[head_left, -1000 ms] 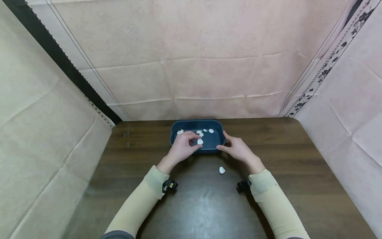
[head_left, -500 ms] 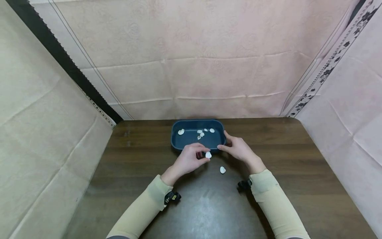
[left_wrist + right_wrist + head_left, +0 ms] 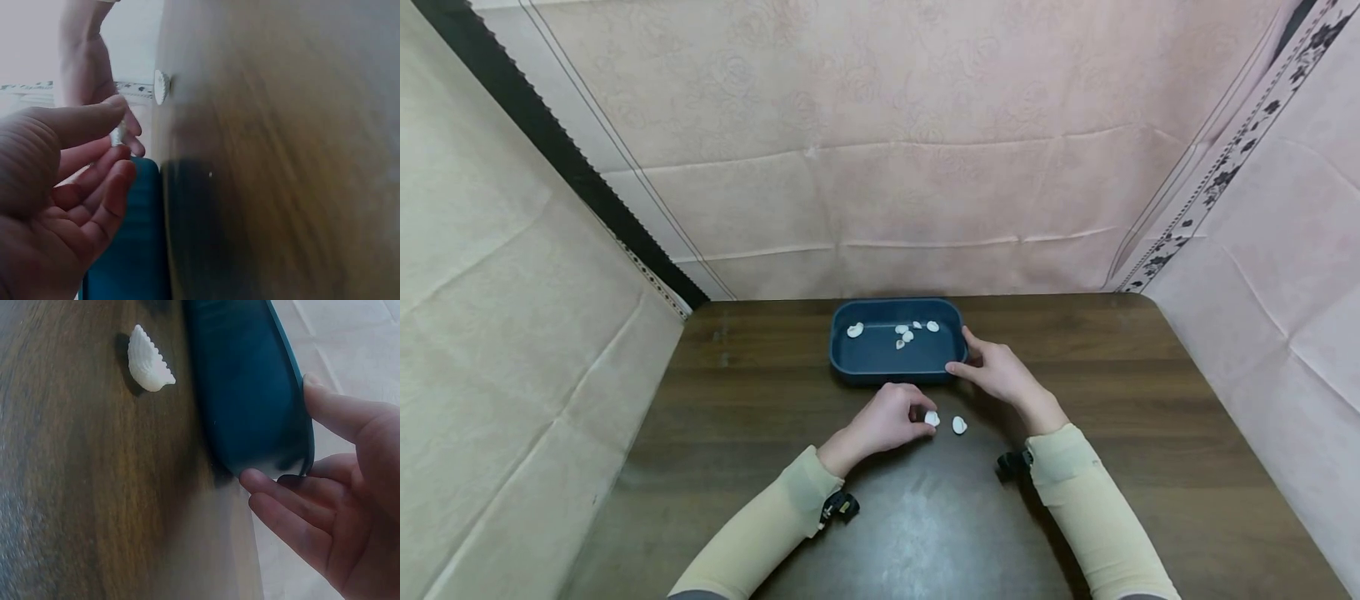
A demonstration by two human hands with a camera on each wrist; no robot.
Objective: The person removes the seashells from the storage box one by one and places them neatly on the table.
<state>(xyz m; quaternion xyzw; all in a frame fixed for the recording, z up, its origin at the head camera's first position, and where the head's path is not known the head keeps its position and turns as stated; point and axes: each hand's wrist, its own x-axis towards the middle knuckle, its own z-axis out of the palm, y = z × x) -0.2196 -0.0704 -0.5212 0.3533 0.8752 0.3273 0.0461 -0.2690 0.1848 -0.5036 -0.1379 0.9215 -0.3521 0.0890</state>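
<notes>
My left hand (image 3: 891, 418) pinches a white seashell (image 3: 932, 418) between thumb and fingertips, just above the table in front of the tray. To its right a second ribbed seashell (image 3: 959, 425) lies on the wood; the right wrist view shows its scalloped edge. The dark blue rectangular tray (image 3: 891, 375) sits at the back of the table, with several small white shells (image 3: 907, 336) spread inside. At the tray's right end my right hand (image 3: 1000, 371) grips the corner, its thumb and fingers about the rim and wall.
The brown wooden table (image 3: 760, 367) ends close behind the tray. Beyond it hangs a pale cloth (image 3: 925, 200), with more cloth on both sides. Each wrist wears a small black camera, such as the left wrist camera (image 3: 841, 505).
My left hand has come out of the tray with a seashell, moving toward me and to the right, beside the shell on the table. My right hand has stayed at the tray.
</notes>
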